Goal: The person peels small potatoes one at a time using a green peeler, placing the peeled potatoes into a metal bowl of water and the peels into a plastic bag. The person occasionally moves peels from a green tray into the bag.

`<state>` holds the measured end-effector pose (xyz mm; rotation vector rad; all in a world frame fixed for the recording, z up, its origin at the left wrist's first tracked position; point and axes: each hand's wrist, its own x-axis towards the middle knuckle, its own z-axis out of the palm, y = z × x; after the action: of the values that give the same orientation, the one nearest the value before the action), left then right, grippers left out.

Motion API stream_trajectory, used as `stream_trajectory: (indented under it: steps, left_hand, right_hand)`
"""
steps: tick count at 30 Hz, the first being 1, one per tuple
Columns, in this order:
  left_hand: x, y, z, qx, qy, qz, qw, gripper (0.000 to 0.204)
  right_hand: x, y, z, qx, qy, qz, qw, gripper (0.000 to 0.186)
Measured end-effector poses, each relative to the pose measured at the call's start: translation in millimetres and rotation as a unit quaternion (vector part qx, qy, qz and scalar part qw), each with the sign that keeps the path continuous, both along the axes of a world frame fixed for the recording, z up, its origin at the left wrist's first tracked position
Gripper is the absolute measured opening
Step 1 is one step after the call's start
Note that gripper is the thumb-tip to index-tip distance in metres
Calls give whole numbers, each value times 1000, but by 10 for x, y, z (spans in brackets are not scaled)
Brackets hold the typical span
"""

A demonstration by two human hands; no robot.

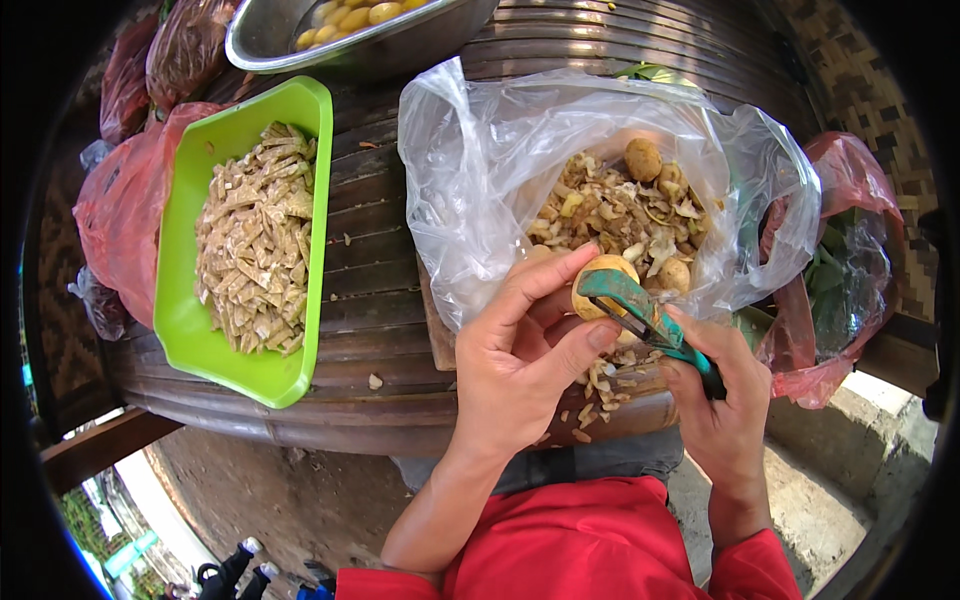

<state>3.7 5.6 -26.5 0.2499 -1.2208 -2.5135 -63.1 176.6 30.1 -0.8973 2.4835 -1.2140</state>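
Observation:
Between the thumb and fingers of my left hand (525, 345) is a small round potato (592, 300), its skin yellowish. My right hand (722, 385) grips a green vegetable peeler (655, 325), whose head lies against the potato's upper right side. Just beyond both hands, a clear plastic bag (460, 190) lies spread open. Inside it are brown and pale peelings (625, 215) and several unpeeled potatoes (643, 158). More small peel scraps (600, 390) have fallen on the table below my hands.
On the slatted bamboo table (370, 230), a lime-green tray (172, 330) of cut tempeh strips (258, 245) stands left. A metal basin (400, 40) with peeled potatoes (352, 18) in water is at the back. Red plastic bags (125, 215) lie far left; another red bag (850, 320) with green leaves sits right.

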Motion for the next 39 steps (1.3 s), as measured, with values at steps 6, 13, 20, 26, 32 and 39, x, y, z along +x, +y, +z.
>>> stream_trajectory:
  steps: [6,13,20,26,32,39]
  left_hand:
    - [37,96,75,-116,71,3,991,53]
    - [-21,116,68,87,-21,-6,996,56]
    - [3,173,66,49,-12,32,998,49]
    - [49,174,93,42,30,10,999,45]
    - [8,157,110,144,-8,-6,990,42]
    - [77,174,174,194,-5,-3,981,42]
  right_hand:
    - [-176,-104,-157,17,-49,-101,994,31]
    - [-17,72,-144,-60,-47,-87,993,29]
    - [54,62,-97,-38,-6,-18,999,35]
    - [-79,-6,-197,8,-37,-101,994,32]
    - [22,32,-135,-139,-6,-9,990,32]
    - [-54,14,-188,-67,-75,-151,983,31]
